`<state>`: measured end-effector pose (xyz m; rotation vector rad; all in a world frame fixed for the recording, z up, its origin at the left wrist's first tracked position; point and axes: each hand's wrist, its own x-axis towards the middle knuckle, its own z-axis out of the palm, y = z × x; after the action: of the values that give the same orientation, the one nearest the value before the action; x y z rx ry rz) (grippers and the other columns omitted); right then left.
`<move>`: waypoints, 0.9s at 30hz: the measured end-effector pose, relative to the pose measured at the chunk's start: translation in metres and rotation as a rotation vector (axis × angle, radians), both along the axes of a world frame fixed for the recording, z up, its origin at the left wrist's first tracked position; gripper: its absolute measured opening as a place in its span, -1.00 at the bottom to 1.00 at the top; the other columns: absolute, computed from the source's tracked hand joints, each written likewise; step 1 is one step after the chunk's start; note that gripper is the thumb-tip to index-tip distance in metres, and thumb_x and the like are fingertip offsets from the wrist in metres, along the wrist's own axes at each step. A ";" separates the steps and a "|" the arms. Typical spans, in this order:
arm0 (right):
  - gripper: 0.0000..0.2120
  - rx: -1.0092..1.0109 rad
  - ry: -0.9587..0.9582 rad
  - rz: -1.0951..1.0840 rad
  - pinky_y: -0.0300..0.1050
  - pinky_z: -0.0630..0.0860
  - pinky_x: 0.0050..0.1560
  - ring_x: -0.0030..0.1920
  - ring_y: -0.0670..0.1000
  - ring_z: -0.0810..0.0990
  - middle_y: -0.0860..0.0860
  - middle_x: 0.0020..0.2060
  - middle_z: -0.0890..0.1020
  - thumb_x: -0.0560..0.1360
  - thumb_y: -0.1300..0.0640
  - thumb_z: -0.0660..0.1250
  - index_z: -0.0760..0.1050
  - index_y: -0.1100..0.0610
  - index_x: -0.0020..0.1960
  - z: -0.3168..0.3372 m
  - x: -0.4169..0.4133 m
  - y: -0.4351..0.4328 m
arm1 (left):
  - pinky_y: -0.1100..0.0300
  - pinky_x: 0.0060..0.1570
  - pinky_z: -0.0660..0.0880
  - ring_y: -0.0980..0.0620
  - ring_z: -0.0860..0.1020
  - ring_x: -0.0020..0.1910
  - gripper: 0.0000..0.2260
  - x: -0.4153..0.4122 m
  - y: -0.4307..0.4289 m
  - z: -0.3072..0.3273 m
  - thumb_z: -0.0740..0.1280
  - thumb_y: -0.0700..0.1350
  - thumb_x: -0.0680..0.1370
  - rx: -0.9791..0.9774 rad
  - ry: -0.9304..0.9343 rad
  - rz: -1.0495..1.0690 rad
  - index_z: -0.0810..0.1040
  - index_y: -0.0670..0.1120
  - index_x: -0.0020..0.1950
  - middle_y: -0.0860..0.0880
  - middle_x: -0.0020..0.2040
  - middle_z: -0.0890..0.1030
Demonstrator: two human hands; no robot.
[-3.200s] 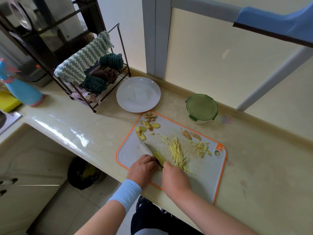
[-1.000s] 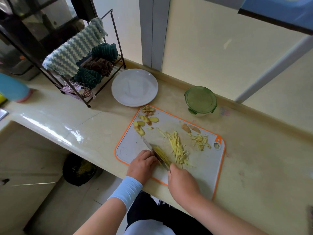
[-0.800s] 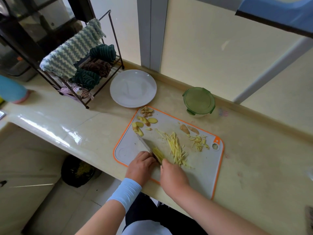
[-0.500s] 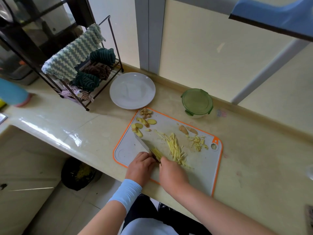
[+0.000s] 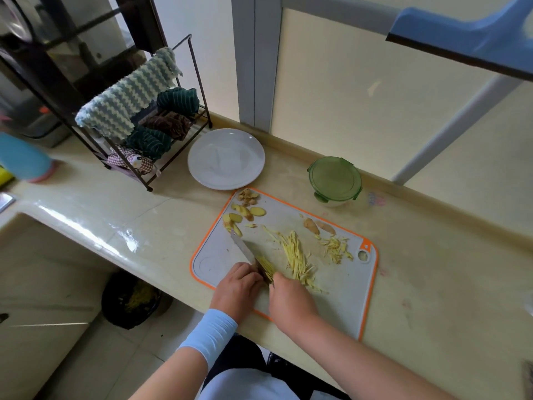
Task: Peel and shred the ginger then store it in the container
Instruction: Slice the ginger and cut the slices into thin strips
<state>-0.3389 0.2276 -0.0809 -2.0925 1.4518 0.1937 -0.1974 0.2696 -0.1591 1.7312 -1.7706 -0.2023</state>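
Observation:
A grey cutting board with an orange rim [image 5: 343,287] lies on the counter. My right hand [image 5: 291,300] grips the handle of a knife [image 5: 242,246], whose blade points away to the left. My left hand [image 5: 238,285] sits just left of the blade with curled fingers holding down the ginger being cut, which it mostly hides. Fresh ginger strips [image 5: 266,266] lie against the blade's right side. A longer pile of shreds [image 5: 297,256] and a smaller one [image 5: 336,249] lie further right. Ginger slices and peel [image 5: 243,212] sit at the board's far left corner. The green-lidded container [image 5: 334,180] stands closed behind the board.
A white plate [image 5: 226,158] sits behind the board's left corner. A wire rack with cloths [image 5: 144,116] stands further left, and a blue bottle [image 5: 23,160] at the left edge. A dark bin [image 5: 132,298] is on the floor below the counter edge.
The knife has gone up and down through the ginger between my hands while both hands stayed at the board's near left. The view shifted slightly.

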 end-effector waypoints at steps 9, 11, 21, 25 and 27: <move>-0.85 -0.022 0.049 0.048 -0.08 0.38 -0.17 0.08 0.17 0.61 0.14 0.05 0.61 0.67 0.08 0.06 0.33 0.07 0.17 0.008 0.006 -0.002 | 0.29 -0.25 0.49 0.08 0.50 -0.16 -0.77 0.011 -0.004 0.010 0.25 0.02 0.50 0.078 -0.107 -0.049 0.70 0.05 -0.19 0.11 -0.18 0.60; -0.81 -0.040 0.048 0.073 -0.08 0.36 -0.17 0.08 0.18 0.61 0.15 0.05 0.61 0.68 0.05 0.03 0.33 0.09 0.20 0.011 0.007 0.000 | 0.24 -0.29 0.52 0.07 0.50 -0.18 -0.77 0.011 -0.005 0.010 0.24 0.01 0.49 0.091 -0.105 -0.047 0.69 0.05 -0.21 0.10 -0.20 0.58; -0.82 -0.020 0.074 0.031 -0.03 0.49 0.04 0.14 0.18 0.58 0.13 0.10 0.59 0.62 0.16 0.11 0.40 0.10 0.19 0.018 0.018 -0.005 | 0.27 -0.35 0.47 0.12 0.39 -0.17 -0.80 0.003 -0.004 0.009 0.26 -0.02 0.49 0.065 -0.052 0.006 0.65 0.05 -0.26 0.11 -0.23 0.54; -0.84 -0.050 0.072 0.011 -0.03 0.50 -0.04 0.07 0.16 0.61 0.13 0.06 0.62 0.63 0.16 0.10 0.36 0.08 0.19 0.013 0.020 0.002 | 0.29 -0.27 0.46 0.12 0.40 -0.16 -0.80 0.005 -0.004 0.007 0.27 -0.02 0.48 0.050 -0.034 0.008 0.66 0.03 -0.26 0.10 -0.22 0.57; -0.86 -0.073 0.064 -0.007 -0.05 0.48 -0.09 0.05 0.17 0.61 0.12 0.02 0.62 0.65 0.13 0.08 0.36 0.07 0.16 0.013 0.020 0.003 | 0.29 -0.25 0.48 0.12 0.41 -0.15 -0.80 0.006 -0.004 0.005 0.28 -0.02 0.48 0.047 -0.020 0.005 0.67 0.04 -0.25 0.10 -0.21 0.58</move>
<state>-0.3187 0.2308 -0.0680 -2.1570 1.5244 0.2103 -0.1915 0.2658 -0.1545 1.7761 -1.7892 -0.2265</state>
